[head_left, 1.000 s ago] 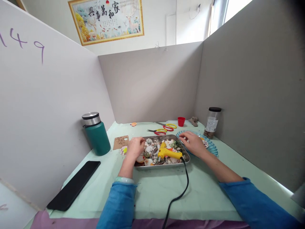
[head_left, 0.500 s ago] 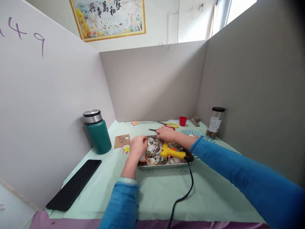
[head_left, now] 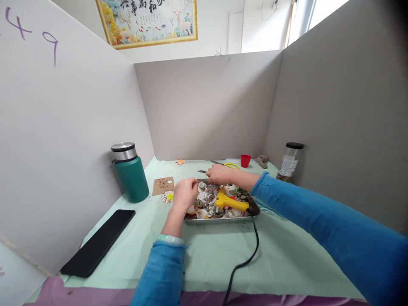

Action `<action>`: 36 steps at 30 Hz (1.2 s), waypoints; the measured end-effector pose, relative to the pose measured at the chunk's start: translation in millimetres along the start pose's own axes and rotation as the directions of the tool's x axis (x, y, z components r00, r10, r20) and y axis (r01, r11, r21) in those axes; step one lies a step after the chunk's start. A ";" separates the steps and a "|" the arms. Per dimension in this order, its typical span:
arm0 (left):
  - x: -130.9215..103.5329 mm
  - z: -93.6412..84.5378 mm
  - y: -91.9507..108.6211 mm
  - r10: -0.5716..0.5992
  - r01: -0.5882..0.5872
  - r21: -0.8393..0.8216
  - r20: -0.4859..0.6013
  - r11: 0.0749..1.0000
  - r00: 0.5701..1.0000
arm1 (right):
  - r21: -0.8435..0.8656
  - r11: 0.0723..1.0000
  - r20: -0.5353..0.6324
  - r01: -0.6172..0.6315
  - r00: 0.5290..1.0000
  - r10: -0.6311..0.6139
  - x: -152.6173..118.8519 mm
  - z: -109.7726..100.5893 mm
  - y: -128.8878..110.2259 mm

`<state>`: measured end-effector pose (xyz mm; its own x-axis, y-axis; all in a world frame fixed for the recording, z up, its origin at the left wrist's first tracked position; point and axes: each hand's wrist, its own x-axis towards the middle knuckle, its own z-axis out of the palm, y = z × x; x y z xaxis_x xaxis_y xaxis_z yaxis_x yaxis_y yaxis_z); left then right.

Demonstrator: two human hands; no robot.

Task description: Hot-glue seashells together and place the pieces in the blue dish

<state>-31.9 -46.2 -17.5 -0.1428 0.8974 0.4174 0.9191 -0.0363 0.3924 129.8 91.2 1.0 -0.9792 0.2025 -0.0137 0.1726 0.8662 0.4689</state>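
My left hand [head_left: 185,193] is at the left rim of a metal tray [head_left: 219,220], thumb and fingertips pinched together. Whatever is between them is too small to make out. Over the tray's far rim reaches my right hand [head_left: 220,173], its fingers curled downward, and what they grip, if anything, is hidden. Many seashells [head_left: 204,197] fill the tray. A yellow glue gun [head_left: 231,203] lies on top of the shells, its black cord [head_left: 248,261] running off the front of the table. Just beyond the right hand, a scissors blade [head_left: 202,171] pokes out.
Left of the tray are a brown card [head_left: 163,185], a small round piece with a yellow star [head_left: 168,197], a green bottle [head_left: 130,178] and a black phone-like slab [head_left: 98,242]. Behind are yellow-handled scissors [head_left: 232,165] and a red cup [head_left: 245,160]. A jar [head_left: 288,163] stands right.
My right hand has shifted slightly left along the tray's far rim, its forearm now covering most of the blue plate. My left hand stays pinched in nearly the same place. The view tilts slightly.
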 end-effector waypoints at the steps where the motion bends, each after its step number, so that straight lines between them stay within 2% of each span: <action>1: -0.3 -0.5 0.5 -0.003 0.003 0.003 0.005 1.000 1.000 | -0.007 1.000 0.005 0.009 1.000 -0.009 0.6 1.7 -1.3; 7: -1.5 -2.6 1.9 -0.018 0.018 0.048 -0.003 0.999 1.000 | -0.043 0.997 0.008 0.056 0.998 -0.056 8.2 10.6 -7.2; 13: -1.5 -3.8 1.8 -0.030 0.031 0.046 -0.001 0.998 1.000 | -0.040 0.996 0.002 0.074 0.997 -0.074 6.3 2.9 -6.4; 19: -0.9 0.0 -1.4 -0.009 0.005 -0.082 -0.050 0.997 0.999 | 0.022 0.998 -0.051 -0.060 0.997 0.061 -13.4 -22.6 -1.3; 20: -0.5 0.9 -1.4 -0.008 -0.001 -0.152 -0.057 0.988 0.998 | 0.171 0.975 -0.098 -0.144 0.982 0.162 -17.3 -28.1 -5.0; 21: -0.1 1.6 -1.1 -0.009 -0.007 -0.253 -0.060 0.967 0.998 | 0.356 0.908 -0.143 -0.219 0.948 0.285 -21.1 -33.4 -11.0; 22: 0.2 2.0 -0.2 -0.007 -0.016 -0.380 -0.057 0.925 0.998 | 0.554 0.790 -0.165 -0.262 0.896 0.412 -25.0 -38.2 -19.1; 23: 0.3 2.2 1.2 -0.002 -0.021 -0.526 -0.043 0.850 0.999 | 0.740 0.623 -0.132 -0.253 0.854 0.503 -28.8 -42.1 -28.8; 25: -0.6 1.4 5.1 0.046 -0.021 -0.781 0.009 0.624 0.999 | 0.970 0.217 -0.040 -0.111 0.807 0.590 -36.0 -47.0 -50.5; 27: -2.9 -0.3 9.7 0.093 0.018 -0.908 0.063 0.420 0.994 | 0.991 -0.125 0.035 0.051 0.794 0.606 -41.9 -48.0 -70.4; 29: -6.2 -2.1 13.7 0.104 0.064 -0.949 0.100 0.310 0.990 | 0.890 -0.430 0.125 0.154 0.824 0.553 -45.7 -46.9 -84.5; 30: -7.7 -2.9 15.3 0.108 0.082 -0.956 0.116 0.280 0.987 | 0.815 -0.550 0.155 0.184 0.845 0.512 -46.7 -46.2 -89.1; 31: -9.1 -3.5 16.4 0.115 0.096 -0.961 0.130 0.259 0.985 | 0.744 -0.639 0.179 0.195 0.863 0.472 -47.2 -45.6 -92.3; 33: -11.1 -4.3 17.8 0.132 0.129 -0.966 0.161 0.224 0.978 | 0.644 -0.737 0.195 0.205 0.887 0.418 -47.0 -45.2 -95.7; 36: -12.2 -4.8 18.4 0.136 0.193 -0.966 0.217 0.170 0.967 | 0.619 -0.755 0.211 0.216 0.880 0.425 -45.6 -45.8 -97.9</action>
<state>-15.1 -60.0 -11.4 0.0663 0.9579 0.2794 -0.2258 -0.2583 0.9393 152.7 -23.8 -3.8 -0.7659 0.6429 0.0009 -0.2761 -0.3277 -0.9036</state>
